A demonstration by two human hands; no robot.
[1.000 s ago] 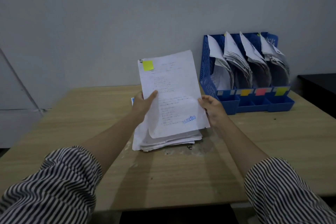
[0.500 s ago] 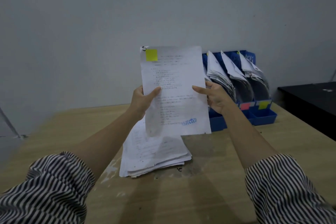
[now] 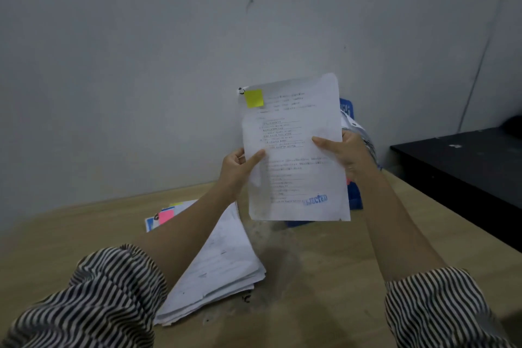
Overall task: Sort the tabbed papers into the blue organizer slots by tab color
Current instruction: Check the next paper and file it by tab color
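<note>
I hold a white printed paper [image 3: 293, 150] upright in front of me; a yellow tab [image 3: 254, 98] sits at its top left and a blue stamp near its bottom right. My left hand [image 3: 238, 168] pinches its left edge and my right hand [image 3: 343, 154] grips its right edge. The blue organizer [image 3: 351, 200] stands behind the paper and is mostly hidden; only its right side and some filed sheets show. A stack of papers [image 3: 220, 263] lies on the wooden table [image 3: 324, 277] under my left forearm, with a pink tab [image 3: 165, 216] at its far end.
A grey wall rises right behind the table. A black surface [image 3: 466, 161] stands to the right of the table, beyond its edge. My striped sleeves fill the lower corners.
The held paper has moved right and now covers most of the organizer. The view has swung left and closer, so the stack lies lower left and its pink tab shows.
</note>
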